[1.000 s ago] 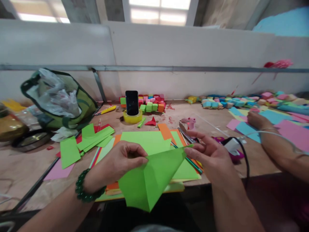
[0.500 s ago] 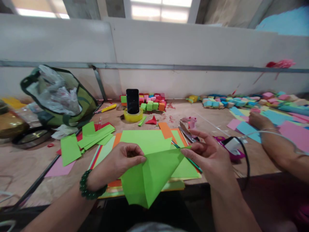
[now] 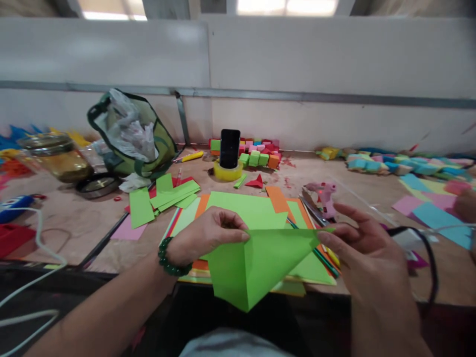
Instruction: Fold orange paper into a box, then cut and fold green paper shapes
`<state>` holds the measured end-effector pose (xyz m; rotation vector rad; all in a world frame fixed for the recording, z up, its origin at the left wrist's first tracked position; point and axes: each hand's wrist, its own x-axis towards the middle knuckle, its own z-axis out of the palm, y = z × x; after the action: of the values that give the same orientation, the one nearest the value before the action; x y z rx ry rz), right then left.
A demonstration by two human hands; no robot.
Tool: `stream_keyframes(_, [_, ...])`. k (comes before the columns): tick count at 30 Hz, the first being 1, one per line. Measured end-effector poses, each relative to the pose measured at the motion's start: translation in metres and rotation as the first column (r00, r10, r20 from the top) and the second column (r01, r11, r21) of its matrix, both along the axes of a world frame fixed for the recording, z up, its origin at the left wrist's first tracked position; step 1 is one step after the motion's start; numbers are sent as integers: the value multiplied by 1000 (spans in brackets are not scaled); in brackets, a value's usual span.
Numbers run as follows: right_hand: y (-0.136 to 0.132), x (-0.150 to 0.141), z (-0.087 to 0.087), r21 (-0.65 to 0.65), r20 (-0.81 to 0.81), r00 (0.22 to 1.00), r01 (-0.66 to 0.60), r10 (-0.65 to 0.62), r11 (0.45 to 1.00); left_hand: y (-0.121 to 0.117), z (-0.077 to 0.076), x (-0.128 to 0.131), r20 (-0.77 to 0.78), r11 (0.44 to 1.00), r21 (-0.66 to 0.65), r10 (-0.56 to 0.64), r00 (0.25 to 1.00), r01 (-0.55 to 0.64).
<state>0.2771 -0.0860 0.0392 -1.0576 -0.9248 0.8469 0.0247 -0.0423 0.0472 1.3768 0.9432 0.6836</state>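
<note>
both bare forearms (image 3: pixel 119 292) angle inward from below. the left hand (image 3: pixel 210 235) pinches between thumb and curled fingers; the right hand (image 3: pixel 372 253) pinches at its thumb tip, one finger lifted above.

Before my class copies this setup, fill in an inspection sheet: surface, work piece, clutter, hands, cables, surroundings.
Surface: brown tabletop, reddish stains toward the back.
Work piece: creased green sheet, held over a stack of coloured paper.
Clutter: phone upright in a yellow tape roll, folded paper blocks, yellow cutter, pink glue gun, green paper strips, open bag holding plastic.
Hands: left hand pinches the sheet's upper edge; right hand pinches its right-hand corner.
Cables: white cable past the front edge at left; black cable at right.
Surroundings: white panel with a metal rail; another person's hand, cut off at right.
</note>
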Motion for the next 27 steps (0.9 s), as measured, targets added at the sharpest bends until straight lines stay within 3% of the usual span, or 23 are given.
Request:
stream_keyframes(10, [-5,-4,2,-2,101,995,-11,12,1000,-4,4,-7,-239,978,204,7,971,43])
stream_keyframes(15, [-6,-5,0,-10,85,995,-49,50,999,-3,0,-9,-277,973,222,8,961,56])
stream_keyframes(21, [-3,-3,-5,-57,-57,990,-133,130,990,-4,-3,-13,-306,969,235,-6,952,81])
stream_keyframes(27, [5,-2,-15,-63,43,994,-99,102,993,3,6,-14,-343,977,182,-46,938,114])
